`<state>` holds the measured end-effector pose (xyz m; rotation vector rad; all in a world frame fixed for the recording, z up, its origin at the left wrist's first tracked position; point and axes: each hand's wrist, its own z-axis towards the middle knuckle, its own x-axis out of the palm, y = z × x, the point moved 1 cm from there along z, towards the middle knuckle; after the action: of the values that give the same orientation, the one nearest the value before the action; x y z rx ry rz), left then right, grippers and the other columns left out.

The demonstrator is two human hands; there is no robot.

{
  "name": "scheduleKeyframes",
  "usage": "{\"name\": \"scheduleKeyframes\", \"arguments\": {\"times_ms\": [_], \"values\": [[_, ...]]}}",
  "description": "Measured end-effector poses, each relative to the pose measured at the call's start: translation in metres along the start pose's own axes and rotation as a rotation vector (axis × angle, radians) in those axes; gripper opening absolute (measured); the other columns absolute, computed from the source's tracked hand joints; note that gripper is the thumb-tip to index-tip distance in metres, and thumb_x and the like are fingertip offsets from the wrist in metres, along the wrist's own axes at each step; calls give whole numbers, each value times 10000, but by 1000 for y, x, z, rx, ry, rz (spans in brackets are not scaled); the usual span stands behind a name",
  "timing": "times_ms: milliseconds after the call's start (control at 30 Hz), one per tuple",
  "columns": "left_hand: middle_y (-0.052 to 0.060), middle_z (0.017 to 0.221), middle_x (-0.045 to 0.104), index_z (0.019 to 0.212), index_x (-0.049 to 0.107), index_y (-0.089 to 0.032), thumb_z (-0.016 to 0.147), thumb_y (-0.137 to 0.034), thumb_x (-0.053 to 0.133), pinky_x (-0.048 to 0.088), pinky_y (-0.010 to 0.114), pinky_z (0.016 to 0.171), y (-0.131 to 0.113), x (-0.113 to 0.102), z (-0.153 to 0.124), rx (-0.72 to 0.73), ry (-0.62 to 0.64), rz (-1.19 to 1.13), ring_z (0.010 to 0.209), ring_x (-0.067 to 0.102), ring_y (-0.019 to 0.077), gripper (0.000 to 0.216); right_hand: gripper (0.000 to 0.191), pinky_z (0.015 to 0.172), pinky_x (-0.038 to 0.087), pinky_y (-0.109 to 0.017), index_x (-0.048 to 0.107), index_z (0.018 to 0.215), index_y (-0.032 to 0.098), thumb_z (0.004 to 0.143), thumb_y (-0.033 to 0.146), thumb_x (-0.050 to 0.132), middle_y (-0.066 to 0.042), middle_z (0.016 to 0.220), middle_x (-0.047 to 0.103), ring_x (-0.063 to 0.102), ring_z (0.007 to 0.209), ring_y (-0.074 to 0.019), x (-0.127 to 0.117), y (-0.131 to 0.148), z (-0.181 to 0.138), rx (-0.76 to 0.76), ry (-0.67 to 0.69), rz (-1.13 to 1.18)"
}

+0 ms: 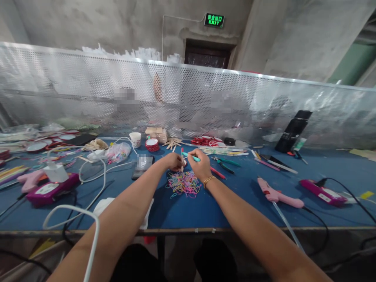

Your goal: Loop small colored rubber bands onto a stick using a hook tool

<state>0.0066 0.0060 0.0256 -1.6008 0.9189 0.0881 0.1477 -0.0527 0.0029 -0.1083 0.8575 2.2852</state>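
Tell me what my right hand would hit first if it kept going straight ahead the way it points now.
Probably the pile of wooden sticks. The right hand, holding a teal stick, points up and left across the blue table, close beside the left hand. Depth is hard to judge here.

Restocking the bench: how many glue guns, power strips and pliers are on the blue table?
Pink glue guns: 2
Magenta power strips: 2
Green-handled pliers: 1
Total: 5

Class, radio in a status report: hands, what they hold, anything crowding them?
Left hand shut on thin red stick. Right hand shut on teal stick. Heap of coloured rubber bands just below both hands.
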Motion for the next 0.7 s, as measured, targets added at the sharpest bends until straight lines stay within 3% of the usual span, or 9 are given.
{"name": "scheduleKeyframes", "arguments": {"times_ms": [467, 700], "values": [[-28, 540, 616, 738, 648, -143, 812, -189, 671, 522, 179, 615, -4, -1, -2, 3, -1, 63, 518, 587, 75, 91, 115, 664, 443, -266, 604, 740, 222, 826, 281, 556, 16, 654, 631, 570, 625, -155, 1, 4, -1, -34, 6, 35], [-29, 546, 623, 822, 688, -158, 833, -180, 643, 526, 179, 621, -3, -2, 2, -19, 6, 85, 518, 593, 75, 52, 118, 673, 450, -271, 608, 741, 216, 826, 276, 553, 4, 694, 645, 585, 656, -159, -3, 5, -2, -45, -21, 43]]}}
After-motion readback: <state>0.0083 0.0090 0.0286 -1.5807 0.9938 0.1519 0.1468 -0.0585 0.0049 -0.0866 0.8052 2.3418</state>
